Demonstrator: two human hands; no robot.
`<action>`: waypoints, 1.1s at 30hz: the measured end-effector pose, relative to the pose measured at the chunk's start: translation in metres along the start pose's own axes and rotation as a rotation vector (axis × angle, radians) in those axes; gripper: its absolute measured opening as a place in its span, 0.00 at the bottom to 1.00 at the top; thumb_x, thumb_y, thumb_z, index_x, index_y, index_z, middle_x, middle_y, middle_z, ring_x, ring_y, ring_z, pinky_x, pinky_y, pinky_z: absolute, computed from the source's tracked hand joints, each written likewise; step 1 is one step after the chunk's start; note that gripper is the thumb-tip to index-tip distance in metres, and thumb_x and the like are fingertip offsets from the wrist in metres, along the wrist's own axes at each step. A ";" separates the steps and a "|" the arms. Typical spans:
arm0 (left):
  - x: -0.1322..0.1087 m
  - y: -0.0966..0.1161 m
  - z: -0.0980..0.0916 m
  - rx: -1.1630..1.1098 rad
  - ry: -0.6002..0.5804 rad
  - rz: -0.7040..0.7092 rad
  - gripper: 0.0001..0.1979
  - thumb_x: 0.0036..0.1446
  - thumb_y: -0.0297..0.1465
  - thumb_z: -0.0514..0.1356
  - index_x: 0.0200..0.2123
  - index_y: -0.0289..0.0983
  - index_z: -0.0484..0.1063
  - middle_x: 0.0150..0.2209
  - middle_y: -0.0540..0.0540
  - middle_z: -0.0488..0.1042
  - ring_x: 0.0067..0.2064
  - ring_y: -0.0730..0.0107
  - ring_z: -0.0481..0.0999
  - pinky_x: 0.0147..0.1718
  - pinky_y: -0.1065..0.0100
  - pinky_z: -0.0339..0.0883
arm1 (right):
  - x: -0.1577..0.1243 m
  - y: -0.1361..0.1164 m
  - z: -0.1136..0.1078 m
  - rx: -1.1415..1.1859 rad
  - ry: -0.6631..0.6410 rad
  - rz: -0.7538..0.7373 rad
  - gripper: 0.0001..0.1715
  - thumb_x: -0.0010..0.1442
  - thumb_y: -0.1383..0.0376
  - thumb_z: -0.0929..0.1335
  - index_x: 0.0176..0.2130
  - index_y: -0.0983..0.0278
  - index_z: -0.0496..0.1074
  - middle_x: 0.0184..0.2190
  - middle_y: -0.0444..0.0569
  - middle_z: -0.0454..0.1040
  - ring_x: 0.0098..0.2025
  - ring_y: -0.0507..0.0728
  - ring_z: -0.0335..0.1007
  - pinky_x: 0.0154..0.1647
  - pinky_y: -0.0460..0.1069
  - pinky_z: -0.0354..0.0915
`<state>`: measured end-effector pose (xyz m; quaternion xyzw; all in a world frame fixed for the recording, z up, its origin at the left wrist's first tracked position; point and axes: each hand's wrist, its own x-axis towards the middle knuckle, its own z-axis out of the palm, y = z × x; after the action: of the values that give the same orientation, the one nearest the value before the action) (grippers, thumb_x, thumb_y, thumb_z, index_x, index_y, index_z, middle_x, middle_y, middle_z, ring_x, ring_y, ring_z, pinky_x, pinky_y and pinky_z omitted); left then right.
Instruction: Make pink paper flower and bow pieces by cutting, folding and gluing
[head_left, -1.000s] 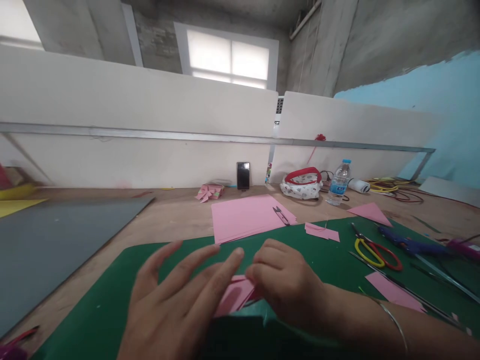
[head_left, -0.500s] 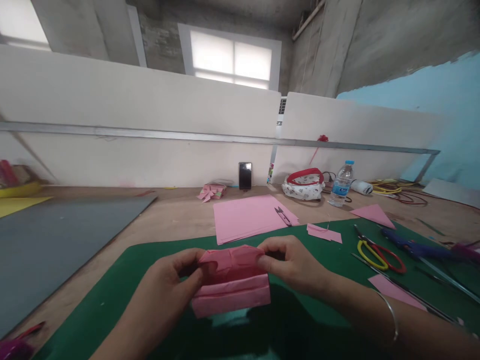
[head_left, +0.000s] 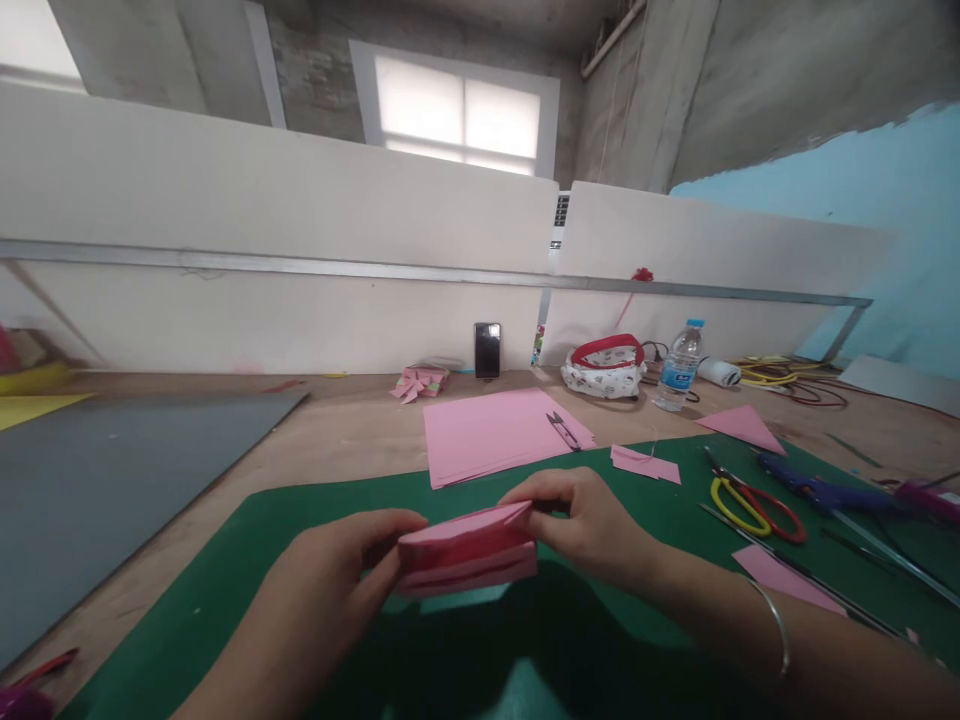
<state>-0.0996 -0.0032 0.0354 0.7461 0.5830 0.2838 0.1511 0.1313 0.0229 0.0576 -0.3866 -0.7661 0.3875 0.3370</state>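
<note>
A folded pink paper box (head_left: 469, 552) hangs between my two hands, a little above the green cutting mat (head_left: 292, 560). Its opening faces me as a narrow slot between the upper and lower walls. My left hand (head_left: 352, 570) is closed on its left end, thumb in front and fingers behind. At the right end, my right hand (head_left: 581, 520) pinches the upper corner. Beyond the hands lies a stack of pink paper (head_left: 487, 435) with small thread snips (head_left: 562, 431) on it.
On the right are scissors (head_left: 754, 508), a blue glue gun (head_left: 821, 487), pink scraps (head_left: 645, 464) and a pink triangle (head_left: 742, 428). Along the back stand a phone (head_left: 487, 350), a white pouch (head_left: 604, 368) and a water bottle (head_left: 680, 368). A grey board (head_left: 142, 480) lies left.
The paper box has been tipped, so its opening looks narrower and its front wall shows less. Both hands keep their hold at the ends. The view has shifted slightly.
</note>
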 end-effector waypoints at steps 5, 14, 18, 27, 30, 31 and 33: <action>-0.001 -0.004 0.002 0.242 0.261 0.243 0.11 0.51 0.31 0.54 0.30 0.45 0.77 0.31 0.48 0.80 0.34 0.57 0.78 0.30 0.60 0.68 | 0.000 0.015 0.002 -0.291 0.066 -0.282 0.10 0.54 0.69 0.69 0.39 0.66 0.76 0.35 0.50 0.78 0.36 0.55 0.73 0.35 0.48 0.67; -0.003 -0.006 -0.006 0.451 0.443 0.504 0.09 0.56 0.34 0.55 0.35 0.44 0.76 0.31 0.49 0.81 0.31 0.61 0.79 0.39 0.55 0.65 | -0.001 0.035 0.012 -0.894 0.449 -0.992 0.08 0.57 0.73 0.67 0.40 0.69 0.72 0.26 0.49 0.72 0.28 0.52 0.62 0.28 0.48 0.58; -0.001 -0.008 -0.004 0.472 0.408 0.524 0.08 0.55 0.34 0.57 0.37 0.46 0.76 0.31 0.51 0.82 0.31 0.64 0.79 0.41 0.56 0.63 | -0.002 0.030 0.012 -0.889 0.399 -0.906 0.09 0.58 0.70 0.66 0.41 0.68 0.72 0.27 0.49 0.71 0.28 0.53 0.62 0.27 0.48 0.57; -0.006 0.009 0.002 0.421 0.389 0.513 0.07 0.55 0.33 0.58 0.33 0.43 0.76 0.29 0.53 0.80 0.31 0.65 0.78 0.42 0.57 0.60 | -0.007 0.023 0.021 -0.896 0.328 -0.930 0.08 0.59 0.72 0.64 0.38 0.70 0.73 0.25 0.49 0.70 0.27 0.53 0.60 0.26 0.48 0.54; -0.007 0.016 0.003 0.462 0.306 0.353 0.11 0.56 0.35 0.54 0.31 0.44 0.78 0.30 0.48 0.78 0.33 0.59 0.76 0.32 0.59 0.63 | -0.005 0.024 0.021 -0.805 0.340 -0.843 0.08 0.59 0.70 0.65 0.36 0.69 0.75 0.22 0.47 0.67 0.24 0.52 0.57 0.23 0.47 0.51; -0.007 0.018 0.003 0.457 0.256 0.276 0.14 0.57 0.36 0.52 0.30 0.45 0.78 0.29 0.46 0.77 0.32 0.58 0.75 0.28 0.60 0.63 | -0.005 0.024 0.020 -0.751 0.312 -0.782 0.08 0.58 0.68 0.66 0.35 0.68 0.75 0.21 0.47 0.66 0.24 0.52 0.57 0.23 0.47 0.50; -0.006 0.016 0.000 0.345 0.111 0.161 0.15 0.57 0.38 0.51 0.31 0.45 0.79 0.28 0.47 0.76 0.28 0.60 0.75 0.23 0.64 0.64 | -0.004 0.022 0.016 -0.593 0.183 -0.617 0.09 0.57 0.64 0.68 0.33 0.67 0.76 0.22 0.46 0.66 0.25 0.51 0.59 0.23 0.46 0.51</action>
<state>-0.0877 -0.0133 0.0426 0.7885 0.5688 0.2314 -0.0348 0.1276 0.0228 0.0299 -0.2525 -0.8908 -0.0037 0.3777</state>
